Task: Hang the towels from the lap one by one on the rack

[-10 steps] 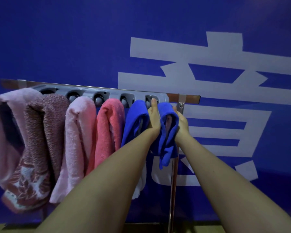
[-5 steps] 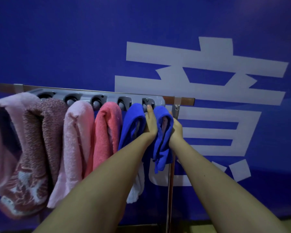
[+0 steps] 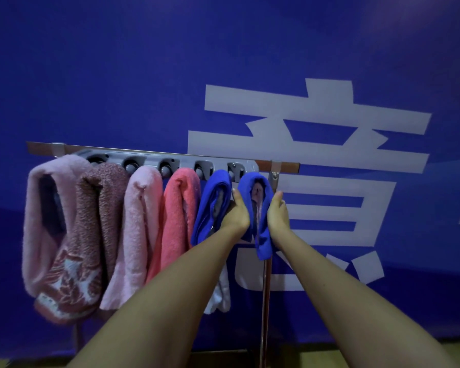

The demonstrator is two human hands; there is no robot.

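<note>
Head view, looking at the rack (image 3: 170, 158), a grey bar with round pegs fixed under a brown rail.

- Six towels hung side by side along the bar. From the left: mauve towel (image 3: 41, 208), patterned rose towel (image 3: 91, 235), pale pink towel (image 3: 140, 221), coral towel (image 3: 181, 208), left blue towel (image 3: 210, 205), right blue towel (image 3: 260, 235).
- The right blue towel was draped over the last peg at the bar's right end, folded double, with a pinkish lining showing in the gap between its folds. Its lower end hung just beside the metal pole (image 3: 265, 301).
- The left hand (image 3: 235, 217) held the left fold of that towel, thumb pointing up. Its fingers were hidden behind the cloth. It sat between the two blue towels and touched both.
- The right hand (image 3: 278, 215) gripped the right fold, fingers curled in against the cloth.
- Both forearms were stretched forward, and the two hands pressed the towel between them.
- A white cloth (image 3: 221, 296) hung low behind the left forearm.
- The backdrop was a blue banner (image 3: 117, 75) with a large white character.
- No lap was in view.
</note>
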